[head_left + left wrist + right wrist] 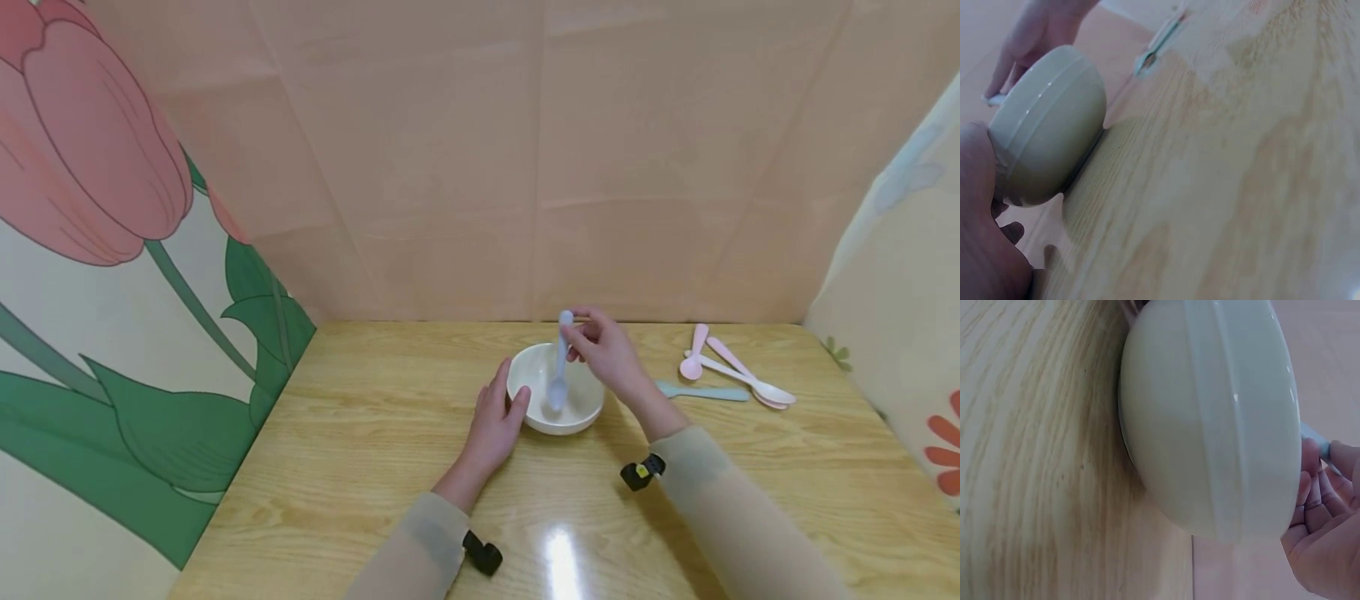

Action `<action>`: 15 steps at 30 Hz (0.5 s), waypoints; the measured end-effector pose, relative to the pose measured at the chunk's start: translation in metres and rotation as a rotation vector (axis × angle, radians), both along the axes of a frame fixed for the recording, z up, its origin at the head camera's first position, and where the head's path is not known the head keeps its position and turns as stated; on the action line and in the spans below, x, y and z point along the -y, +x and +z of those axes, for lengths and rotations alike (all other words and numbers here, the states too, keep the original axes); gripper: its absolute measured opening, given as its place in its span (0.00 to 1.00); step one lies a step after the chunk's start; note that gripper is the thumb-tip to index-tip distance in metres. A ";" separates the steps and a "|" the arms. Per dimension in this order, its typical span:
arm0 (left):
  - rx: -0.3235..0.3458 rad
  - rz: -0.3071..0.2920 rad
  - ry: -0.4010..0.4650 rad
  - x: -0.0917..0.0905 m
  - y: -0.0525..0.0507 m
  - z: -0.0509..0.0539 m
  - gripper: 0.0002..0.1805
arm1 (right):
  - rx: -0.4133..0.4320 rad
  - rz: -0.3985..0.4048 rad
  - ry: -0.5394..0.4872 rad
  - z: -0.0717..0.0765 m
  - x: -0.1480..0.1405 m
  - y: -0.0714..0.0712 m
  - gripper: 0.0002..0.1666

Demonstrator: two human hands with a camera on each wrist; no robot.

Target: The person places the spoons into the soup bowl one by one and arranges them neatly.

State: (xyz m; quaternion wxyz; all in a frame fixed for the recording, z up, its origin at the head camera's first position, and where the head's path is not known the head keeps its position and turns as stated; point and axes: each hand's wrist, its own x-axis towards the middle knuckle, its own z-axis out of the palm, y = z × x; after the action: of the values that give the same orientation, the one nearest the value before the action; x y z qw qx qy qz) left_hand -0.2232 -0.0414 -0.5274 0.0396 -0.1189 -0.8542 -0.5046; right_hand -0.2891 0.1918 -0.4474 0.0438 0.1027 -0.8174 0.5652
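Note:
A white bowl (536, 367) stands on the table. At its left side, my left hand (497, 421) holds it, thumb by the near rim and fingers along the outer wall. The left wrist view shows this hand (982, 219) against the bowl (1054, 131). My right hand (606, 354) is above the bowl's far right rim and pinches a light blue spoon (561, 358) by its handle. The spoon tilts down with its head inside the bowl. From the right wrist, the bowl's wall (1210, 425) hides most of the spoon, and the right hand (1329, 531) shows beyond it.
Right of the bowl lie a pink spoon (691, 367), a white spoon (772, 392) crossing another pink one (727, 354), and a teal utensil (712, 393) whose left end is partly behind the right arm. A peach-coloured backdrop (450, 167) rises behind the wooden table (360, 433).

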 end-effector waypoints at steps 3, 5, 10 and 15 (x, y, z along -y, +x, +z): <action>-0.001 -0.004 0.001 0.000 0.000 0.000 0.42 | -0.001 0.000 0.000 -0.002 0.003 0.000 0.24; -0.001 -0.005 0.003 0.000 0.000 0.000 0.42 | -0.002 0.003 0.007 -0.004 0.005 0.000 0.24; 0.009 -0.007 0.001 0.000 0.001 0.001 0.42 | -0.008 0.029 0.048 -0.005 0.010 0.001 0.24; 0.008 -0.001 -0.002 0.000 0.002 0.002 0.42 | -0.011 0.070 0.084 -0.006 0.015 0.002 0.24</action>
State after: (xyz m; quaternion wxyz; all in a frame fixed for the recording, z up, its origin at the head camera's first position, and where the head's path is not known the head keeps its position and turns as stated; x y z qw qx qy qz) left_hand -0.2213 -0.0415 -0.5254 0.0356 -0.1171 -0.8549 -0.5041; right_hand -0.2875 0.1772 -0.4530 0.0242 0.1361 -0.8360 0.5311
